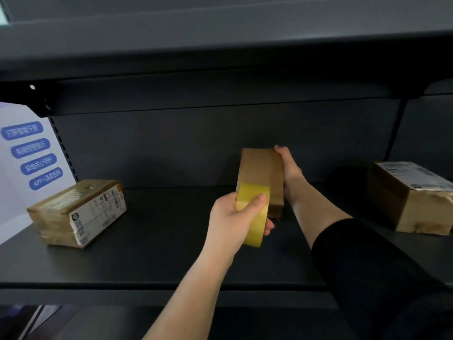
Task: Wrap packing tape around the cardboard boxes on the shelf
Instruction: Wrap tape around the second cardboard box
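A small plain cardboard box (262,173) stands on end in the middle of the dark shelf (152,246). My right hand (289,173) grips its right side, fingers over the top corner. My left hand (232,222) holds a yellow roll of packing tape (252,212) right in front of the box's lower left part; whether the tape touches the box is hidden by the roll. A taped box with labels (76,212) lies flat at the left. A larger labelled box (411,197) sits at the right.
A white sign with blue labels (27,163) stands at the far left beside the shelf upright. The shelf above (220,57) overhangs the working space. The dark back panel (196,143) is close behind the boxes.
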### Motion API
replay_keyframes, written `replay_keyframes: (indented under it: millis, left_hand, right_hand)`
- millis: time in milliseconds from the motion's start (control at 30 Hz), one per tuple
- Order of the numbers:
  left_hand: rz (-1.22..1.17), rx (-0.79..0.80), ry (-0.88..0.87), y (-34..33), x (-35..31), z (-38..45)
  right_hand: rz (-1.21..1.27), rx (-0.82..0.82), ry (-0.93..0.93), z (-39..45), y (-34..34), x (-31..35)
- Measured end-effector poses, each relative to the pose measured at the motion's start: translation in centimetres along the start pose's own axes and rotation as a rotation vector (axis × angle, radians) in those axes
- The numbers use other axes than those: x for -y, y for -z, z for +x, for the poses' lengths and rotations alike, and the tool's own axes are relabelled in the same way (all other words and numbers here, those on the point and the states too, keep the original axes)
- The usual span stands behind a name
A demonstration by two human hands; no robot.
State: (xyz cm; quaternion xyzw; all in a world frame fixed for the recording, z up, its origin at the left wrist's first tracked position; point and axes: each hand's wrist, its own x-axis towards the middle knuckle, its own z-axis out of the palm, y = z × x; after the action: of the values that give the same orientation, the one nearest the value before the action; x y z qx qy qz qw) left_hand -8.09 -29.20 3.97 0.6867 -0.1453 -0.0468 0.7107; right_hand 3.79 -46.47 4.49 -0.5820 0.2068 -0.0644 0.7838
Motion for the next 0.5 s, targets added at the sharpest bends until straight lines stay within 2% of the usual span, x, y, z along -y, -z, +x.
replay_keyframes:
  millis: [167, 233, 300, 367, 433, 467, 500]
  left_hand:
    - [-0.05, -0.012, 0.15, 0.1, 0.9, -0.3]
    - [-0.038, -0.004, 0.168, 0.3, 0.8, -0.1]
    - [-0.01, 0.003, 0.168, 0.5, 0.6, 0.1]
    - [-0.006, -0.007, 0.172, 0.7, 0.6, 0.2]
    - [-0.022, -0.02, 0.189, 0.9, 0.6, 0.3]
    - [-0.032, -0.027, 0.202, 1.0, 0.5, 0.3]
    - [-0.031, -0.033, 0.214, 1.1, 0.5, 0.3]
  right_hand:
    - [-0.038, 0.028, -0.098, 1.0, -0.4, -0.5]
    - [-0.076, -0.023, -0.099, 1.2, -0.4, -1.1]
    - [-0.237, -0.101, -0.033, 1.6, -0.1, -1.4]
    - [-0.534, -0.215, 0.189, 1.4, 0.4, -1.2]
    - [-0.879, -0.275, 0.642, 0.7, 1.4, -0.8]
    - [-1.011, -0.202, 0.913, 0.0, 1.9, -0.6]
    - [-1.117, -0.053, 1.127, -0.9, 2.4, -0.5]
